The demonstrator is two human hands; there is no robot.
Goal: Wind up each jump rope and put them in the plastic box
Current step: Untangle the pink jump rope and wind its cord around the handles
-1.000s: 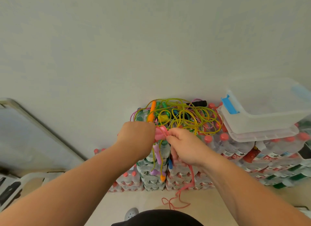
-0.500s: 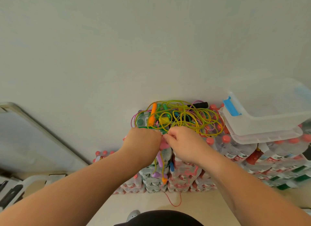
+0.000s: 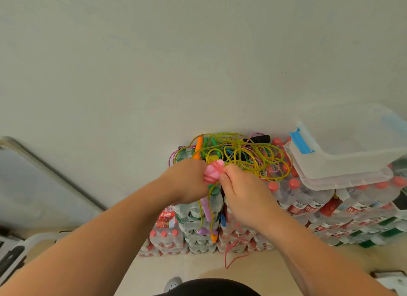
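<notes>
Right, pink rope is mid-wind; box sits off to the right.
The left hand is curled round the pink plastic jump-rope handles, long axis roughly upright, top end poking out above the fist; the right hand pinches the thin pink cord right at that top end, touching the handles; the loose tail drops from under the right hand down to the floor, so I'd judge each wrap goes across the handle axis; both forearms converge in a V, backs of the hands up, just in front of the tangle of yellow, green and orange jump ropes; the clear plastic box stands well apart to the right on shrink-wrapped packs of water bottles; right hand is nearer to it.
</notes>
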